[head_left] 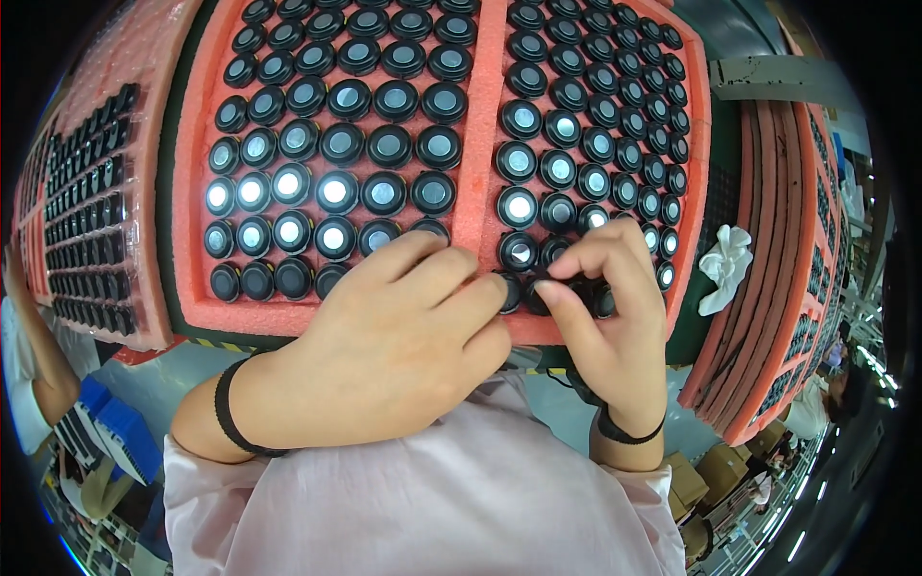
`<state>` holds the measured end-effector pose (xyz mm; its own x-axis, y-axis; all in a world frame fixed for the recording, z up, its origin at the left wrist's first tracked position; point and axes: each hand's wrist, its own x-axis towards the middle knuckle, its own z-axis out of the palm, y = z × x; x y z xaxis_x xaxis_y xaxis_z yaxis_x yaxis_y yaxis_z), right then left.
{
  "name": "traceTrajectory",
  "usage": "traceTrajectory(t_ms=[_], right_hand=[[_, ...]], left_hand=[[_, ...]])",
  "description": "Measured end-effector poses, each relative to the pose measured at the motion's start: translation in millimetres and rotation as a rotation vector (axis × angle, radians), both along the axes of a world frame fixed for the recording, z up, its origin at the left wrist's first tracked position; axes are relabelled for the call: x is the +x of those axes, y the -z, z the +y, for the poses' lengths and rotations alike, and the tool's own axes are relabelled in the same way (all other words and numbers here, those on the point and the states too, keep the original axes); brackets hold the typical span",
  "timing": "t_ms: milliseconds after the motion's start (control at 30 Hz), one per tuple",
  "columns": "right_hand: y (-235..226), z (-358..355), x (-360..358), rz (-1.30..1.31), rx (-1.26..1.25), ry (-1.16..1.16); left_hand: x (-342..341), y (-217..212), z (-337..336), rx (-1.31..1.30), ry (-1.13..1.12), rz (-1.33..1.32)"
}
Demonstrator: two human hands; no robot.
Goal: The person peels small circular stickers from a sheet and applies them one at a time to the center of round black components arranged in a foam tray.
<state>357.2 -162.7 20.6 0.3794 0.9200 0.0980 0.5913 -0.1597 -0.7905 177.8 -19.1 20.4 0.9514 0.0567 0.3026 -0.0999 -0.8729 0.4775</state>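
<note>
A coral-pink foam tray (197, 230) lies before me, split by a foam divider (477, 144) and filled with rows of black round parts with silver discs in their tops, such as this round part (388, 144). My left hand (403, 331) reaches over the near edge, fingers curled, one fingertip against a round part (510, 293) right of the divider. Close beside it, my right hand (615, 322) brings thumb and index finger nearly together over the same near row. The hands hide several parts there, and what lies between their fingertips is not clear.
On the left stands another foam tray (149, 192) of black parts under clear wrap. Stacked foam trays (759, 259) rise on the right, with a crumpled white cloth (725, 269) beside them. Blue crates (120, 427) and cardboard boxes (720, 470) sit lower down. Other people are nearby; an arm (43, 336) shows far left.
</note>
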Motion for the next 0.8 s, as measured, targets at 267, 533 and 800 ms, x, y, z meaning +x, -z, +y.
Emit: traceTrajectory(t_ms=[267,533,800], right_hand=[[6,12,4,-0.037,-0.213,0.009],[9,14,4,-0.128,-0.203,-0.036],[11,14,3,-0.141,-0.214,-0.028]], left_hand=[[1,9,-7,0.003,0.03,0.049],[-1,14,-7,-0.019,0.02,0.049],[-2,13,-9,-0.037,0.019,0.074]])
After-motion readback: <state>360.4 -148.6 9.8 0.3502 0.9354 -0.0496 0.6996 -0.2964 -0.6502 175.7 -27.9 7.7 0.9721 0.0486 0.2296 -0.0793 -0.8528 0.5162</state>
